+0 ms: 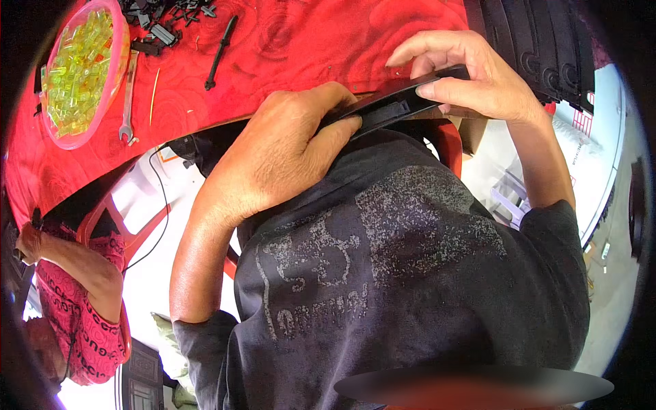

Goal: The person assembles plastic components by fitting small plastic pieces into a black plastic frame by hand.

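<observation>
A red patterned cloth [294, 48] covers the table in front of me, and over on my left a co-worker [102, 335] in a pink-red patterned garment is beside a red chair [102, 219]. In this one view from my head, the black strip [391, 113] is held slantwise at the table's near edge, just above my dark shirt [424, 287]. My left hand [287, 143] pinches its left end between thumb and fingers; my right hand [482, 78] has its thumb on the other end, with two fingers lifted clear, and I cannot tell whether the lower fingers grip from beneath. I judge this strip to be mid-handling, though how much of it is finished I can't say. A tangle of small black parts [162, 34], a wrench [128, 96] and a pink basket [124, 48] full of yellow-green pieces [78, 78] lie untouched; long black panels [533, 41] are grouped at right, whether done or waiting I cannot tell
</observation>
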`<state>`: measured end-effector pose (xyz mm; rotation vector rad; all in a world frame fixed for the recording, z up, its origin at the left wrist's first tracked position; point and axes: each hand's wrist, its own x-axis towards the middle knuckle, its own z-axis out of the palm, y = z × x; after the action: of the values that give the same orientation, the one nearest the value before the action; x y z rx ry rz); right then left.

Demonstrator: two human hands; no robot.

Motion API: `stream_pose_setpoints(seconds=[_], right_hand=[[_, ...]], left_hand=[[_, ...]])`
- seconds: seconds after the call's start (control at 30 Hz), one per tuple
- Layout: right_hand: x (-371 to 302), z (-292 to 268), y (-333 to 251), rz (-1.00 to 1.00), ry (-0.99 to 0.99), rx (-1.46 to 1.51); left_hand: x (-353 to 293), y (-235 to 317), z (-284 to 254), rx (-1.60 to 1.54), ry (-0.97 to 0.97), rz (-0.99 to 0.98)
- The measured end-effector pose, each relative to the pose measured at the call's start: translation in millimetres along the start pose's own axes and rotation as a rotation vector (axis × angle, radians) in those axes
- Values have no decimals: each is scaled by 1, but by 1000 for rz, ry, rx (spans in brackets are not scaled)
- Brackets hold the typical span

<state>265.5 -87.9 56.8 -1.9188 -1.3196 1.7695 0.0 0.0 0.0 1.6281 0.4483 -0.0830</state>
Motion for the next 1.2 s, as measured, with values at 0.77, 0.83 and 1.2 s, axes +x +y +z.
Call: stream_pose_setpoints(seconds=[0.77, 0.83, 1.2], right_hand=[[33, 58, 30, -413, 377, 1193], [44, 54, 31, -617, 176, 1347], [57, 65, 11, -534, 433, 1273]], left_hand=[[24, 10, 37, -281, 333, 21], [27, 5, 40, -241, 356, 61], [32, 9, 44, -441, 381, 9]])
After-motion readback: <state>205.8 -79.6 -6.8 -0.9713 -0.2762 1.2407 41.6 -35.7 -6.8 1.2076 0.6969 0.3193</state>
